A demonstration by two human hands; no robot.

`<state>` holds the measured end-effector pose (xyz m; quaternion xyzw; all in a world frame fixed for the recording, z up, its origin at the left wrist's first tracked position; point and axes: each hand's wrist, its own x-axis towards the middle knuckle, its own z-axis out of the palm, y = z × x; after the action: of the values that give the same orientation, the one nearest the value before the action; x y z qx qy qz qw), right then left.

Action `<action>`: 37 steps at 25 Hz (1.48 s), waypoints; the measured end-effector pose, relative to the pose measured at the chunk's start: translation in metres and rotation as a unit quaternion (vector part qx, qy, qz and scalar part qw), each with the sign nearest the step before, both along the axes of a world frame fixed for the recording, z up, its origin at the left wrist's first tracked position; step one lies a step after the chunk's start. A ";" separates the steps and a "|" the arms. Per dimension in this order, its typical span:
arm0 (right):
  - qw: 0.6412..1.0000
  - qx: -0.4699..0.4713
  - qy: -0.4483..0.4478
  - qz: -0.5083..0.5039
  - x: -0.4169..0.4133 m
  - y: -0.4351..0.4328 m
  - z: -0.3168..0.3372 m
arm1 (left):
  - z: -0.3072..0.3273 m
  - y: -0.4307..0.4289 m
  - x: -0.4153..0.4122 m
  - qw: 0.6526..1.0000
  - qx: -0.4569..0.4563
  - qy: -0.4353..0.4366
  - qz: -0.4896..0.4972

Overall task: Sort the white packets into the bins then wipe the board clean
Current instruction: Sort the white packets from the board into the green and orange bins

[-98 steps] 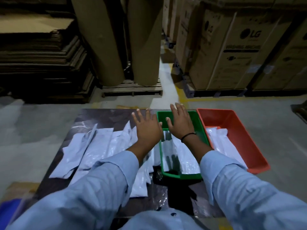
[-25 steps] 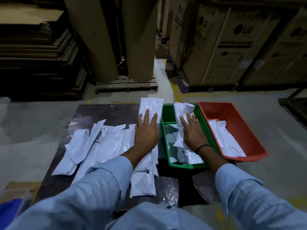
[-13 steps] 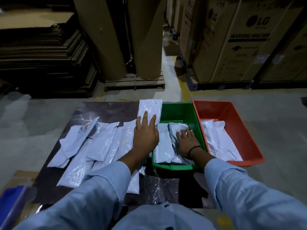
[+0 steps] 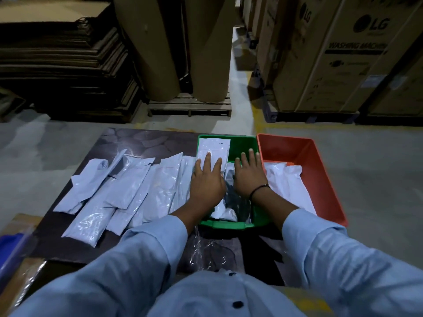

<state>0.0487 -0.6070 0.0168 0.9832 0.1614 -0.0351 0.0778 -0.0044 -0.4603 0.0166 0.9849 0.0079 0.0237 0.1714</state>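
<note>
Several white packets lie fanned across the dark board. To their right stand a green bin and a red bin, side by side. My left hand grips one white packet and holds it over the left side of the green bin. My right hand hovers flat over the same bin with its fingers spread and nothing in it. More packets lie in the green bin, partly hidden by my hands. Others rest in the red bin.
Crumpled clear plastic film lies at the board's near edge. Something blue sits at the far left. Beyond the board stand brown paper rolls on a pallet, stacked flat cardboard, and large LG cartons.
My left hand has carried its packet rightward from the board to above the green bin. My right hand has let go of the packets in the bin and moved toward its far end.
</note>
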 end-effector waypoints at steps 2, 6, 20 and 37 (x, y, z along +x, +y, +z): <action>0.999 0.039 -0.031 -0.009 0.004 -0.011 0.011 | -0.008 -0.010 0.002 0.999 0.037 0.023 -0.018; 0.995 0.073 -0.060 -0.020 -0.001 -0.034 0.012 | -0.033 -0.025 -0.002 0.993 0.086 0.074 -0.028; 0.995 0.101 -0.018 0.021 -0.008 -0.026 -0.003 | -0.024 -0.024 0.012 0.981 0.143 0.116 -0.057; 0.968 0.239 -0.045 0.059 -0.011 0.163 0.003 | -0.001 0.185 -0.008 0.995 0.072 -0.040 0.055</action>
<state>0.0380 -0.4442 0.0193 0.9626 0.2188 0.0536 -0.1504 -0.0120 -0.2753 0.0156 0.9910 0.0536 0.0734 0.0984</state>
